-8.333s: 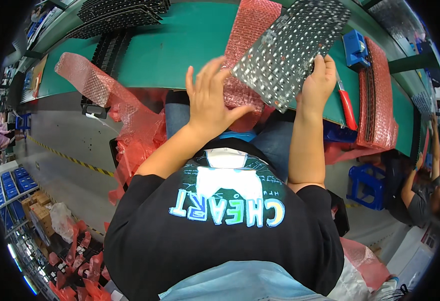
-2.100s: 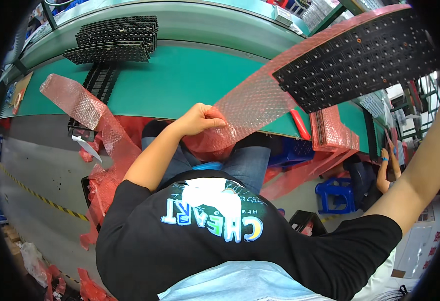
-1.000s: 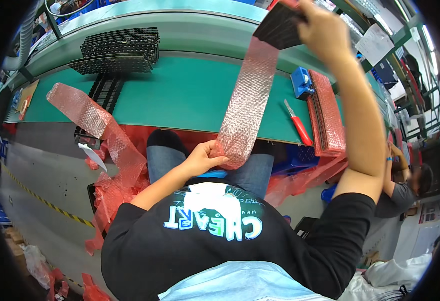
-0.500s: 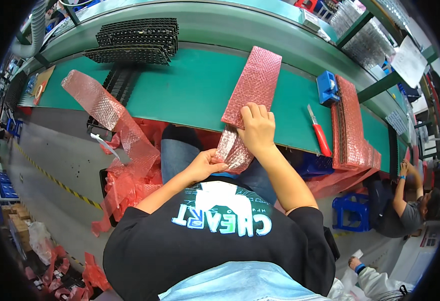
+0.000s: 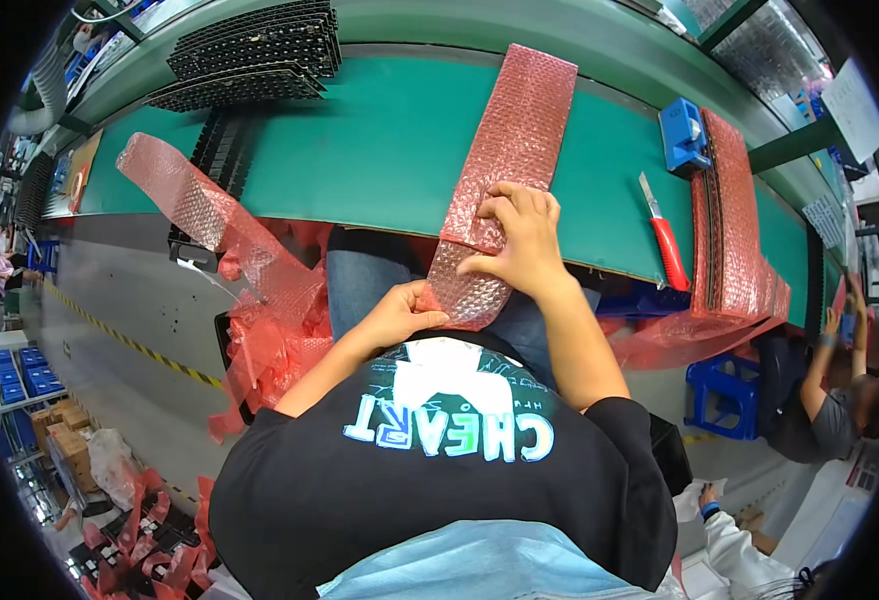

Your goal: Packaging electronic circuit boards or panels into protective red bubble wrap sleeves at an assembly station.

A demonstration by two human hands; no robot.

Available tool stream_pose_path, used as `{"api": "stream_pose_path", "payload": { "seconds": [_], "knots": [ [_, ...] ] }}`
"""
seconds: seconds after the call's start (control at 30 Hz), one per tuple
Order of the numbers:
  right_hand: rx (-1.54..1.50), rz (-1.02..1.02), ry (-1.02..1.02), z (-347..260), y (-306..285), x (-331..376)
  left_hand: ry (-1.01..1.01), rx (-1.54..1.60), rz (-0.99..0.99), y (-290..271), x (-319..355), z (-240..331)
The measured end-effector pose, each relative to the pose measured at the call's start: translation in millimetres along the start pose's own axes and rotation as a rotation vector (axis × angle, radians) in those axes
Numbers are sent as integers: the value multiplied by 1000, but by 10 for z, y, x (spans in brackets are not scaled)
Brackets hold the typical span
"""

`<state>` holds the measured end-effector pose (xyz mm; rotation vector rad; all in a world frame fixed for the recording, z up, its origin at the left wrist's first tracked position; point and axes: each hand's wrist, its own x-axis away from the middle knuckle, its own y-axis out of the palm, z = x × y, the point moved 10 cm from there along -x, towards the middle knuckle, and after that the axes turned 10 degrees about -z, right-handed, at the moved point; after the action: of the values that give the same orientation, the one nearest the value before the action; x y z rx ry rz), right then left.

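A long pink bubble-wrap package (image 5: 519,120) lies on the green work surface, its near end jutting over the edge toward my lap. That near end is a loose flap of bubble wrap (image 5: 471,285). My left hand (image 5: 399,312) pinches the flap's left corner between thumb and fingers. On top of the package, my right hand (image 5: 524,235) has bent fingers gripping the wrap near the fold, with the thumb spread toward the flap. What is inside the package cannot be made out. To the right lies a red-handled knife (image 5: 670,250), its blade pointing away from me.
A blue tape dispenser (image 5: 683,138) stands by a stack of pink-wrapped packages (image 5: 729,220) at right. Black slotted racks (image 5: 249,60) stand far left. Loose bubble wrap (image 5: 184,195) hangs over the left edge. A blue stool (image 5: 724,395) and another person (image 5: 819,400) are at right.
The flap has flattened out under my hands. My right hand has shifted from the package's end to spread across the fold; the left keeps its hold on the corner. The view has shifted slightly.
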<state>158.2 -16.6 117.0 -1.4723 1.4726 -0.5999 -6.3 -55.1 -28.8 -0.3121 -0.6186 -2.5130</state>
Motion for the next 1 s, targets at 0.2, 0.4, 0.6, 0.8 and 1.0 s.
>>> {"api": "stream_pose_path", "payload": {
  "seconds": [0.2, 0.4, 0.6, 0.8, 1.0],
  "knots": [
    [-478, 573, 189, 918, -536, 410, 3, -56, 4, -126, 71, 79],
    [-317, 498, 337, 1056, -441, 458, -98, -615, 30, -491, 330, 725],
    [-115, 388, 268, 860, -438, 391, 678, 42, 811, -1641, 784, 2162],
    [-93, 381, 241, 800, -394, 346, 619, 526, 809, -2602, 153, 2253],
    [-33, 375, 263, 782, -422, 388, 727, 463, 877, -2630, -79, 2342]
  ]
}}
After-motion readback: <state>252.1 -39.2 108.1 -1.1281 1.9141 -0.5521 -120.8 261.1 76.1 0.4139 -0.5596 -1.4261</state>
